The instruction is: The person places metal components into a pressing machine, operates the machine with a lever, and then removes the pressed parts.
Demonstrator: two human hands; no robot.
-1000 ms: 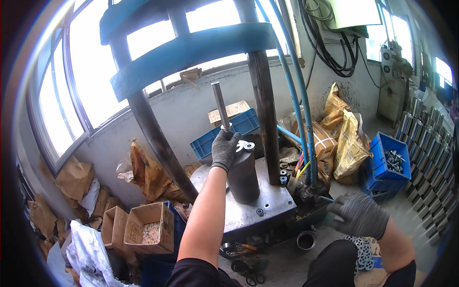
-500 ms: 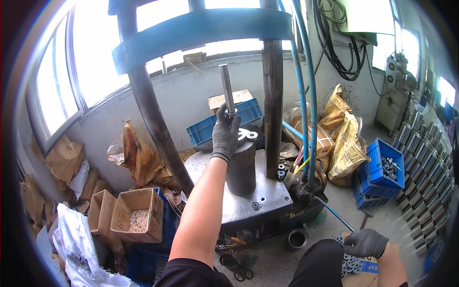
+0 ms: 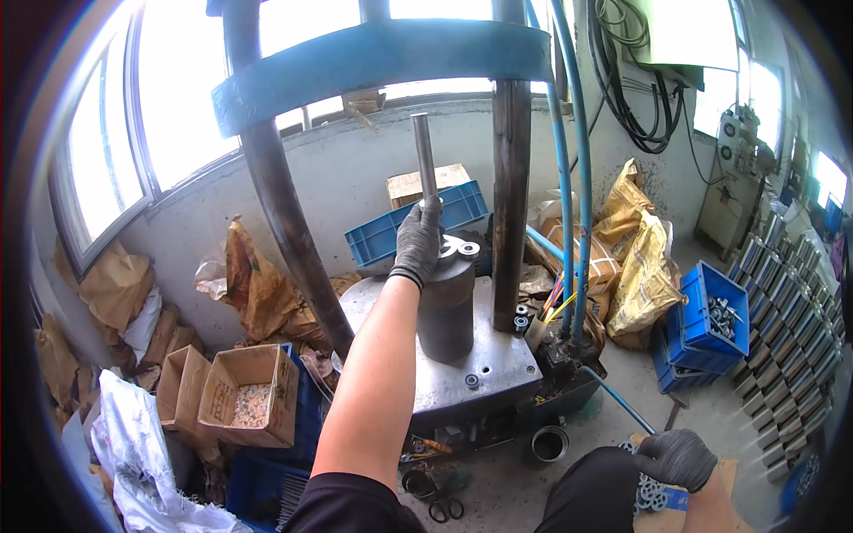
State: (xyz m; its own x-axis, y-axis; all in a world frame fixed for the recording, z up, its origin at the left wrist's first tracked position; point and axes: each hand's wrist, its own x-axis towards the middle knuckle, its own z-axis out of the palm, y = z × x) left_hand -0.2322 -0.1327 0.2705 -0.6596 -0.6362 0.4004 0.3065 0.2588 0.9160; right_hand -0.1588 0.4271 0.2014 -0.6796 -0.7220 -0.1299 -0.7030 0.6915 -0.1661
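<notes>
Since the earlier frames, the right hand [image 3: 677, 457] has dropped from beside the press down to the lower right, where its gloved fingers now curl over a pile of metal washers [image 3: 647, 493] lying on the floor; whether it actually grips any of them cannot be told. Meanwhile the left hand [image 3: 418, 242], also in a dark glove, has stayed raised, closed around the base of the upright steel rod [image 3: 424, 158], which rises from the top of the dark cylindrical die [image 3: 446, 306]. That die stands upright on the grey metal press plate [image 3: 498, 364], between the two dark columns [image 3: 510, 195] that carry the blue crossbeam [image 3: 382, 62]. A flat silvery part with holes [image 3: 458, 248] lies on the die's top, just beside the left hand's fingers. Blue hoses [image 3: 569, 195] run down to the right of the press. On the floor sit an open cardboard box of small pieces [image 3: 251, 395] at left and a blue crate of metal parts [image 3: 706, 315] at right.
</notes>
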